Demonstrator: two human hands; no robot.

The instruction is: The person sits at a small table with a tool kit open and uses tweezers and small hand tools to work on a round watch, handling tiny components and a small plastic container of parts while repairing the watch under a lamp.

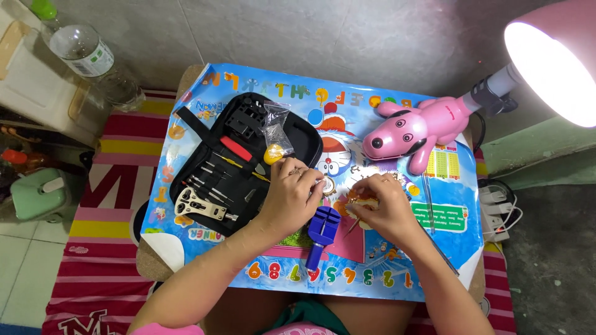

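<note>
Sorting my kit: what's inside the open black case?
The black case holds thin metal tools, a red-handled tool and a cream holder. The left hand hides its right edge.

The left hand (292,192) covers most of a small round metal piece (328,185), so its kind cannot be told. The right hand (382,208) hides all but an orange edge of what its fingers (363,197) pinch. The lamp shade (559,56) and the clear bottle (81,53) run past the picture's edge. The small tools in the black case (211,177) are too tiny to tell apart.
</note>
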